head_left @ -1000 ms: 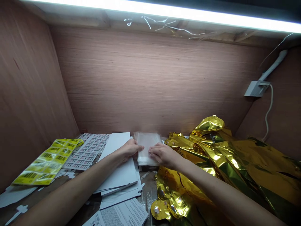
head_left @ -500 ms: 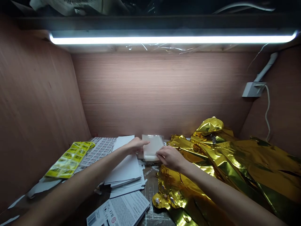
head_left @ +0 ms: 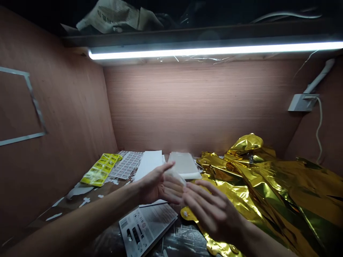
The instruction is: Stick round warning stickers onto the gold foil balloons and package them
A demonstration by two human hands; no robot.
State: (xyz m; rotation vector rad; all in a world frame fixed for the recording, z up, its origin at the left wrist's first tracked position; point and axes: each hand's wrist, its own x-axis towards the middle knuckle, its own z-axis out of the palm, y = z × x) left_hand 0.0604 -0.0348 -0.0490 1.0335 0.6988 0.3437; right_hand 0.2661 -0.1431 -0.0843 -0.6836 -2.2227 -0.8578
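Note:
A clear plastic bag (head_left: 174, 180) is between my hands, above the table. My left hand (head_left: 157, 185) holds it with the thumb raised, and its fingers show through the film. My right hand (head_left: 211, 207) is at the bag's right edge, fingers stretched out and slightly blurred; its fingertips seem to touch the film. Behind them lies a stack of translucent bags (head_left: 183, 165). White card sheets (head_left: 150, 162) lie to its left, partly covered by my left hand. Nearer me is a grey printed card stack (head_left: 150, 225) with a barcode.
Crumpled gold foil balloons (head_left: 268, 189) fill the right side. Yellow barcode stickers (head_left: 102, 169) and a sheet of small printed labels (head_left: 128, 164) lie at the left. A tube light (head_left: 214, 50) runs overhead; a white socket box (head_left: 302, 102) is on the right wall.
Both hands have drawn back towards me from the translucent stack, and a single clear bag is now between them. My right fingers have gone from pinching to stretched out. The view has shifted left.

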